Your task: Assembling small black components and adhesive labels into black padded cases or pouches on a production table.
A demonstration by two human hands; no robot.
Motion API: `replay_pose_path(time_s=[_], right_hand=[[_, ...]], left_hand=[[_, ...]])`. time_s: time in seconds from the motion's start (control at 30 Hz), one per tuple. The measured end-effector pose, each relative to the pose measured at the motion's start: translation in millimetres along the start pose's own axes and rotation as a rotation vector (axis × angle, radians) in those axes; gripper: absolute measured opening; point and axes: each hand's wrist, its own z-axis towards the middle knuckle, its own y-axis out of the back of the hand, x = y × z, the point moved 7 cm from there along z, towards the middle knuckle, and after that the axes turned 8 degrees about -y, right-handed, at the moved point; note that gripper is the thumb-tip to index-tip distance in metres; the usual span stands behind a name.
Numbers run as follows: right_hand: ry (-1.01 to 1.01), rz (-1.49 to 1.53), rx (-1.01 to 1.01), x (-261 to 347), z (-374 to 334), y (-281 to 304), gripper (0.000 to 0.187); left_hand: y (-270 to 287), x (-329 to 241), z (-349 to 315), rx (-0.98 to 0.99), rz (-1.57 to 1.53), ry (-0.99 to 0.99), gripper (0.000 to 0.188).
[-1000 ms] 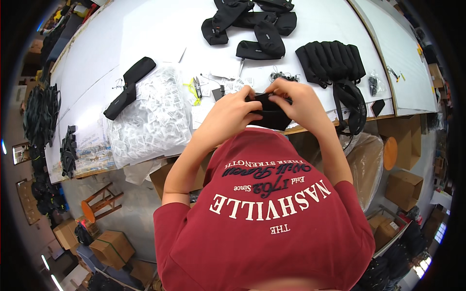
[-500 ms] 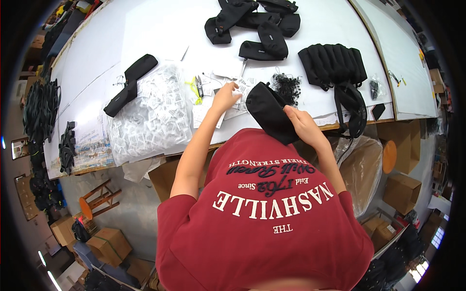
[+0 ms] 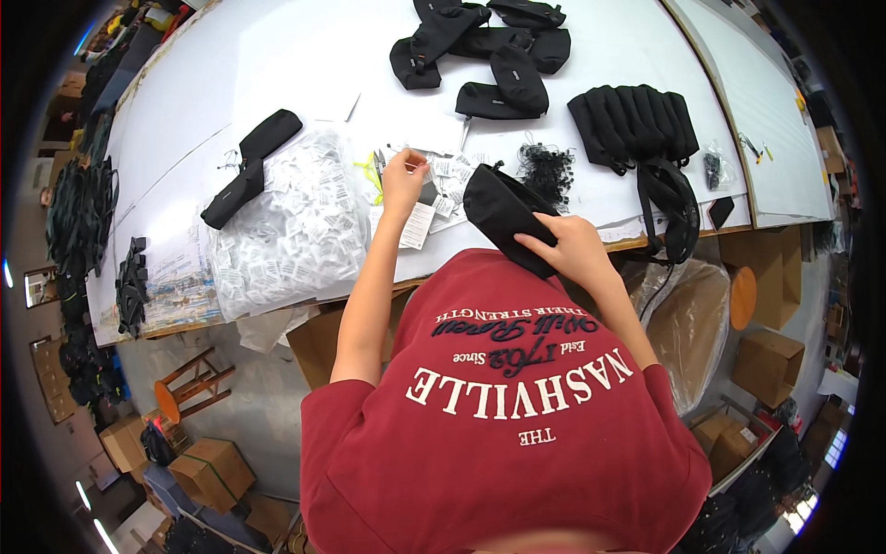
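Observation:
My right hand (image 3: 574, 247) grips a black fabric pouch (image 3: 503, 208) by its near right side. The pouch is tilted above the table's front edge. My left hand (image 3: 404, 185) is closed in a pinch over loose white paper tags (image 3: 452, 175); whatever lies between its fingertips is too small to make out. Just below that hand is a white printed card (image 3: 417, 226). Yellow-handled snips (image 3: 374, 168) lie left of the fingers, partly hidden. Beyond the held pouch sits a tangle of black cords (image 3: 546, 174).
A clear bag of white labels (image 3: 291, 222) lies left, with black pouches (image 3: 268, 134) at its far side. More black pouches (image 3: 517, 78) are piled at the back. A row of black pouches (image 3: 635, 125), a strap bundle (image 3: 669, 208) and a phone (image 3: 721, 212) are right.
My left hand has moved left over the tags and its fingers have drawn together. The right hand has shifted its hold slightly on the black pouch, which has moved a little left.

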Motion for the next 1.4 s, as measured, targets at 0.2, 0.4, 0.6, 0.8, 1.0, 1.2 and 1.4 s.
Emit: replay_pose_path(time_s=[0.2,0.4,0.6,0.8,1.0,1.2,1.4], right_hand=[[0.07,-0.116,0.036,16,2,0,0.031],[0.159,-0.209,0.059,31,3,-6,0.03],[0.219,-0.273,0.042,38,3,-6,0.026],[0.216,-0.17,-0.107,57,8,12,0.027],[0.375,-0.088,-0.192,94,5,22,0.033],[0.437,0.045,-0.214,106,-4,28,0.036],[0.405,-0.003,-0.173,101,0,30,0.025]], left_hand=[[24,-14,2,-0.041,-0.388,0.044,0.016],[60,-120,-14,-0.222,-0.693,-0.129,0.015],[23,-180,-53,0.416,-0.123,-0.608,0.013],[48,-122,-59,-0.189,-0.608,-0.089,0.059],[-3,-108,-77,0.07,-1.62,0.196,0.034],[24,-102,-68,-0.227,-1.485,0.144,0.019],[25,-111,-74,-0.079,-1.526,0.043,0.025]])
